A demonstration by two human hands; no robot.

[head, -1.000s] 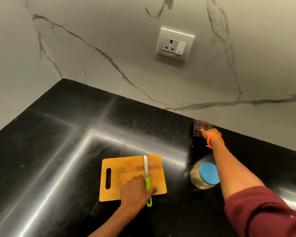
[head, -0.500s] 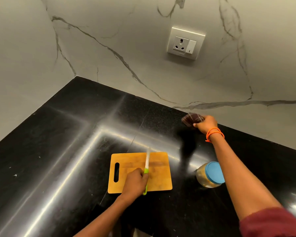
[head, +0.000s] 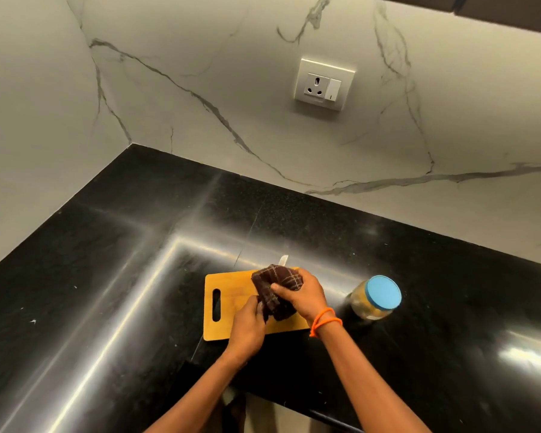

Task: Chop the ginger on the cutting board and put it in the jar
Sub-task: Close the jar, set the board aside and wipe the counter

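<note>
A wooden cutting board (head: pixel 224 287) with a handle slot lies on the black counter. Over it my right hand (head: pixel 305 296) grips a dark brown checked cloth (head: pixel 277 285) wrapped around the knife. Only the white blade tip (head: pixel 283 260) sticks out past the cloth. My left hand (head: pixel 247 326) curls around the knife's handle end below the cloth; the handle itself is hidden. A clear jar (head: pixel 376 297) with a blue lid stands closed to the right of the board, with yellowish content inside. No ginger shows on the board.
The glossy black counter (head: pixel 122 276) runs into a corner of white marble walls. A wall socket (head: pixel 324 84) sits high on the back wall. The counter's front edge (head: pixel 294 404) is near my forearms.
My right hand brought the cloth from the back wall to the board and wrapped it around the knife blade. My left hand lifted the knife off the board.
</note>
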